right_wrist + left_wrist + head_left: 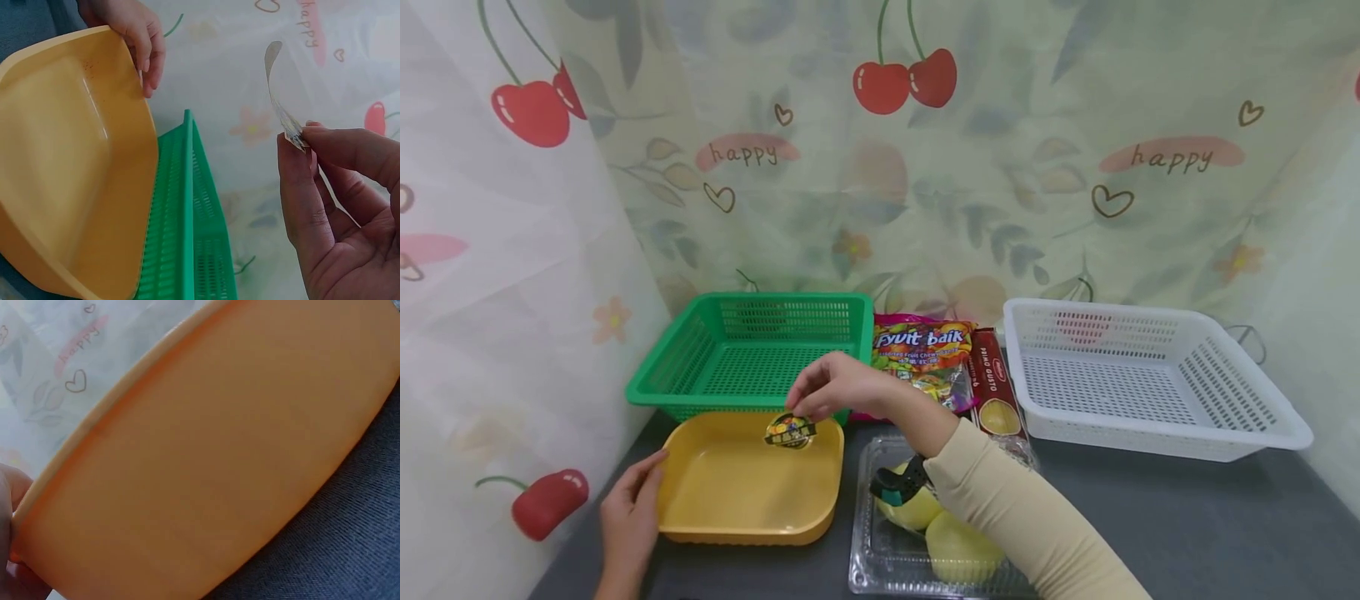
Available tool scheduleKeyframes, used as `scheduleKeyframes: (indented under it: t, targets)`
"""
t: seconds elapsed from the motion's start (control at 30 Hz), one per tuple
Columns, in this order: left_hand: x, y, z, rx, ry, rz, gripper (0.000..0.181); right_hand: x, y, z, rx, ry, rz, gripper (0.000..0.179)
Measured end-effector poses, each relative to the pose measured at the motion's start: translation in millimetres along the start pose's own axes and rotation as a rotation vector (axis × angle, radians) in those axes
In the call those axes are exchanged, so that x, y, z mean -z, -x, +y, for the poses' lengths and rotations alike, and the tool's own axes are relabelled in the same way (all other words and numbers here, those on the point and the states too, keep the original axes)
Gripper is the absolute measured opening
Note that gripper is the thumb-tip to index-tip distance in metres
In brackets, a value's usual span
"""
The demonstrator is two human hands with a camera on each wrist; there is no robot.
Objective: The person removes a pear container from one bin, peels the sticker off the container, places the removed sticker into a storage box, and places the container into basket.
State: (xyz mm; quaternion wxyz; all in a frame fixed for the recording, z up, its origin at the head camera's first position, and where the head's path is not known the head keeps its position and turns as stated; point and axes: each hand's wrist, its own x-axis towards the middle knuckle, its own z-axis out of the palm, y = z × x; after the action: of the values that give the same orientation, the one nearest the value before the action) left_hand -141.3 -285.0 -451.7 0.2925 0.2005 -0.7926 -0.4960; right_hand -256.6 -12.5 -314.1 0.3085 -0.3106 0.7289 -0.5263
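Observation:
My right hand pinches a curled label, dark with gold and fruit pictures, between thumb and fingertips. It hangs over the back of a yellow plastic basin. In the right wrist view the label bends upward from the fingertips, edge-on and pale. At the basin's left side, my left hand holds the rim; the left wrist view has only part of that hand at the edge, beside the basin's outer wall. The basin's inside shows bare yellow plastic.
A green basket stands behind the basin. Right of it lie a candy bag and a brown-red packet. A clear plastic box with pale yellow-green round pieces sits under my right forearm. A white basket is at the right.

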Motion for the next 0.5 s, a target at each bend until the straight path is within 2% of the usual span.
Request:
scheduleKeyframes:
  t: [0.13,0.5]
  targets:
    - [-0.3,0.7,-1.2,0.008,-0.027,-0.008,0.030,-2,-2.6,-3,-0.006,0.002,0.006,0.014]
    - [-2.3,2.0,-2.4,0.011,-0.021,-0.006,0.029,-15,-16.2,-11,-0.003,-0.024,-0.003,0.015]
